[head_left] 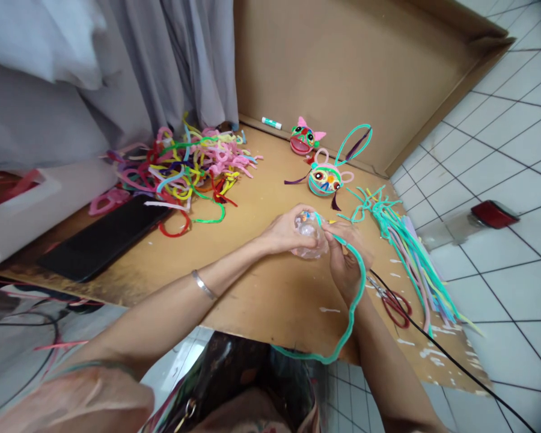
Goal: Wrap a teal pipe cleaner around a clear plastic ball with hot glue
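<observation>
In the head view, my left hand [285, 232] is closed around a clear plastic ball [305, 230] that carries small coloured bits. At the ball's right side, my right hand [348, 258] pinches a turquoise pipe cleaner [357, 300], its end against the ball. The rest of that pipe cleaner loops over the right wrist and hangs past the table's front edge. Beyond my hands sits a decorated ball face [325, 180] with pink ears and turquoise trim. Behind it stands a smaller red and green face [303, 138] with pink ears.
A heap of coloured pipe cleaners [193, 162] lies left, beside a black flat slab [103, 240]. Right are red-handled scissors [395, 308], a bundle of straight pipe cleaners [415, 258] and a black cable [437, 346]. A marker [271, 123] rests by the cardboard wall [333, 66].
</observation>
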Demonstrator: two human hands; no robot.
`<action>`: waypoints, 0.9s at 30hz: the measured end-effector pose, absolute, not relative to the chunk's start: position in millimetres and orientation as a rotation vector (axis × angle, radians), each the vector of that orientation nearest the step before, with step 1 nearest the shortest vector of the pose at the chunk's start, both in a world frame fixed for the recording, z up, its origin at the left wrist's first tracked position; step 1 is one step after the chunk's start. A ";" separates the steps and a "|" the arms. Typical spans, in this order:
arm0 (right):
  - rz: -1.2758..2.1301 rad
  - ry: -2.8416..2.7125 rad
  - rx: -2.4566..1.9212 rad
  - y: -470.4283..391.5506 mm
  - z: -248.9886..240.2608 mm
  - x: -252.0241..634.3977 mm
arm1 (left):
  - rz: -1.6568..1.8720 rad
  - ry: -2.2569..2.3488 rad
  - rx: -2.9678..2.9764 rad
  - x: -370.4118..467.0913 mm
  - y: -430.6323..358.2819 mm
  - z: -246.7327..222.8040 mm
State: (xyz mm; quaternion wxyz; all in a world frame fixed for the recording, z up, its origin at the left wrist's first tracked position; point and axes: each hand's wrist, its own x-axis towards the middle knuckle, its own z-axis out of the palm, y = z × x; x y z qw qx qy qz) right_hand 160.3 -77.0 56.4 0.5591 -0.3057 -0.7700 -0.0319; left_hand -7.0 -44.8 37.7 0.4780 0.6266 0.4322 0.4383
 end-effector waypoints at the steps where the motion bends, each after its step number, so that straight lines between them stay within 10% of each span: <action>1: -0.080 -1.821 -0.717 -77.2 56.5 160.3 | 1.068 1.062 1.528 -7.0 -45.1 38.7; 27: -0.028 -1.776 -0.687 -78.1 46.6 148.8 | 1.125 0.986 1.364 -4.2 -41.6 36.3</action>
